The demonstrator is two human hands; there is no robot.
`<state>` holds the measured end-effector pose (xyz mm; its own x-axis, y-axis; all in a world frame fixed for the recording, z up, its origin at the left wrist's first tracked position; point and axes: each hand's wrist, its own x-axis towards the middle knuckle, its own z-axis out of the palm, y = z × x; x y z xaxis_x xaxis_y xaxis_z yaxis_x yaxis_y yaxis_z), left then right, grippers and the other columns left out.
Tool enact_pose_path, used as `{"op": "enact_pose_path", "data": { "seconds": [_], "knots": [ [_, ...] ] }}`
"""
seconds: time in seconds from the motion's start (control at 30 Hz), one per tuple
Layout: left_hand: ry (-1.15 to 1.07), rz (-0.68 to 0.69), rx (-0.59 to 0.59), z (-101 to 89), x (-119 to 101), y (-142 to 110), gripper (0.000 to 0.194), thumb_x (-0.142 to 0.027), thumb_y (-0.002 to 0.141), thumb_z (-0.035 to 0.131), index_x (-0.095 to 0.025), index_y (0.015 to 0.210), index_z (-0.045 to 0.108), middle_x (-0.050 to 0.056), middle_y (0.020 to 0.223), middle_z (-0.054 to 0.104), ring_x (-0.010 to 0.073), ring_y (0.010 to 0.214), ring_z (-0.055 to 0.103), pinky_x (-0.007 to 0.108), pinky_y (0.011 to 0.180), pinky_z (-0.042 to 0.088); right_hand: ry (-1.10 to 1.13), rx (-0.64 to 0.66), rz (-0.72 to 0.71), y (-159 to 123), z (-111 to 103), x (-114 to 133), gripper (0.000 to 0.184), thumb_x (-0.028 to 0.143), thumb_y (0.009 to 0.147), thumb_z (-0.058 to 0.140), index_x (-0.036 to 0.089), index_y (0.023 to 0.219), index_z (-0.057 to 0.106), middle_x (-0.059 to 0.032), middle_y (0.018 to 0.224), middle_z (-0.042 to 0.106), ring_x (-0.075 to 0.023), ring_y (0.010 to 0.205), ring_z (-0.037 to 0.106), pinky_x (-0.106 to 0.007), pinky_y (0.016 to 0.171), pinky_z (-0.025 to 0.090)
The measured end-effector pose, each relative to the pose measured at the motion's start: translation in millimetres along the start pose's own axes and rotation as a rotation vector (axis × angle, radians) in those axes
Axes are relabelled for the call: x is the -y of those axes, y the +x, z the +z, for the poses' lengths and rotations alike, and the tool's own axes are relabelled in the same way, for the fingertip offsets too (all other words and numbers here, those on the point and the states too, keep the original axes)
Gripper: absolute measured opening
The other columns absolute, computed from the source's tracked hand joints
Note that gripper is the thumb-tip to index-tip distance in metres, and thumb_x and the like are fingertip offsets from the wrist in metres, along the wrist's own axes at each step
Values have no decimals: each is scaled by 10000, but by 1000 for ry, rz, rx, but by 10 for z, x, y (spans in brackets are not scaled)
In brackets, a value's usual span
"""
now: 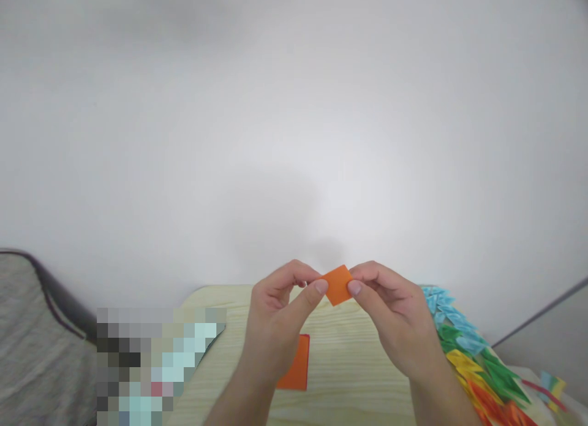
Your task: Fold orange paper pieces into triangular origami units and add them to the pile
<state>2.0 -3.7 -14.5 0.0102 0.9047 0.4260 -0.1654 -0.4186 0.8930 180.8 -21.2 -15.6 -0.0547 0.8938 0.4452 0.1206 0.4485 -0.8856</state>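
A small folded piece of orange paper (337, 286) is held up above the table, its flat face towards me. My left hand (285, 315) pinches its left corner between thumb and forefinger. On the opposite corner, my right hand (397, 315) has the same thumb-and-finger pinch. Below, a stack of orange paper squares (296, 368) with a red edge lies on the table, partly covered by my left hand and wrist.
The pale wood-grain table (349, 365) stands against a white wall (294, 119). Along its right side lie many folded paper pieces (463, 334) in blue, green, yellow and orange. A pixelated light-blue item (184, 358) is at the left, beside grey fabric (37, 340).
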Motion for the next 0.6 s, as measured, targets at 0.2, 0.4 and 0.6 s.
{"op": "enact_pose_path", "data": {
  "seconds": [0.2,0.4,0.6],
  "knots": [
    [11,5,-27,6,-12,4,143,-268,838,783,-192,733,723,16,724,639,170,760,539,293,725,427,-93,3,-33,-11,-25,39,177,382,1017,633,237,959,717,-29,942,744,-194,878,680,-321,829,514],
    [34,60,-74,15,23,10,122,-291,850,789,-198,789,738,17,771,660,171,775,565,293,730,439,-183,49,-18,14,-17,24,133,337,1001,654,246,942,731,-6,940,752,-192,909,692,-316,860,507],
    [133,98,-19,-23,94,5,85,-307,921,737,-230,886,730,7,821,676,175,830,576,309,795,443,-242,54,-24,24,-14,25,125,312,972,679,235,887,729,0,912,755,-187,878,689,-312,835,511]
  ]
}}
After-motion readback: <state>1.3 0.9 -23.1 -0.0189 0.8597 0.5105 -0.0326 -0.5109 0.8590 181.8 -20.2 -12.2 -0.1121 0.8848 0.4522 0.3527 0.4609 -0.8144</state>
